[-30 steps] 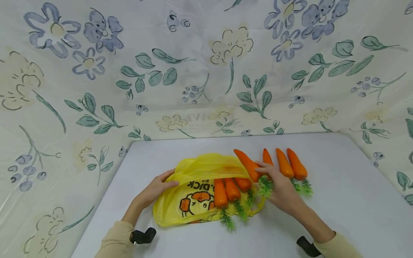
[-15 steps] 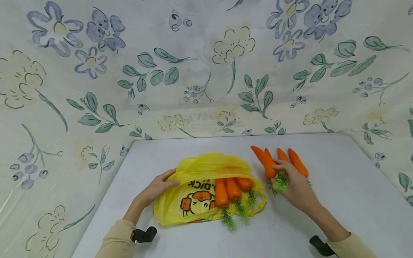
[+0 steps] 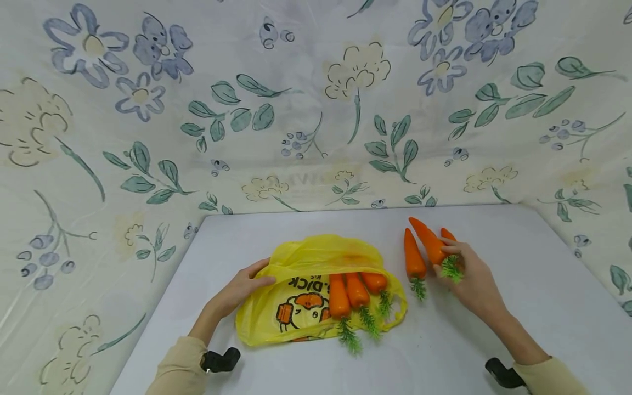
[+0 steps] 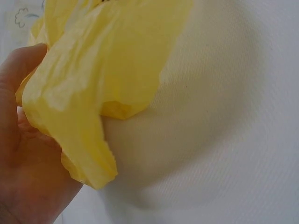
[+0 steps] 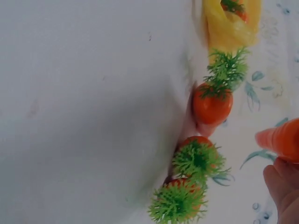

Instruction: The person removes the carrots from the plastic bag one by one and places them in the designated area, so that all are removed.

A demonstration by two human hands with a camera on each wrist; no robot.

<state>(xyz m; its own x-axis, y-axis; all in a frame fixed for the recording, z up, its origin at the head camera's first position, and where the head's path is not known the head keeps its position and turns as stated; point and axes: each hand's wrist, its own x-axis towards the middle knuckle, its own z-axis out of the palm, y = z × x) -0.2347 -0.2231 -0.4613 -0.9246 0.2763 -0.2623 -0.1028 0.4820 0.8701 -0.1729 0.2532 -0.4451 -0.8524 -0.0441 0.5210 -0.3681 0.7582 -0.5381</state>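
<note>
My left hand (image 3: 242, 288) grips the left edge of a yellow plastic bag (image 3: 303, 249), thumb over the film. In the left wrist view, the crumpled bag (image 4: 88, 88) lies between thumb and palm. Three toy carrots (image 3: 338, 296) rest at the bag's mouth with green tops sticking out. My right hand (image 3: 474, 285) holds another toy carrot (image 3: 427, 241), tip pointing away and left, above the carrots on the table. One of those, a toy carrot (image 3: 415, 258), lies left of the hand. Two more carrot tops (image 5: 198, 161) show in the right wrist view, mostly hidden by the hand in the head view.
A white table (image 3: 523, 263) bears everything. Behind it hangs a flower-printed cloth (image 3: 316, 109), which also runs along both sides. Black wrist-camera mounts (image 3: 221, 360) sit on both wrists, low over the table.
My right hand has carried its carrot away from the bag, rightward over the loose carrots, uncovering the leftmost one. The left hand and bag stay nearly still.
</note>
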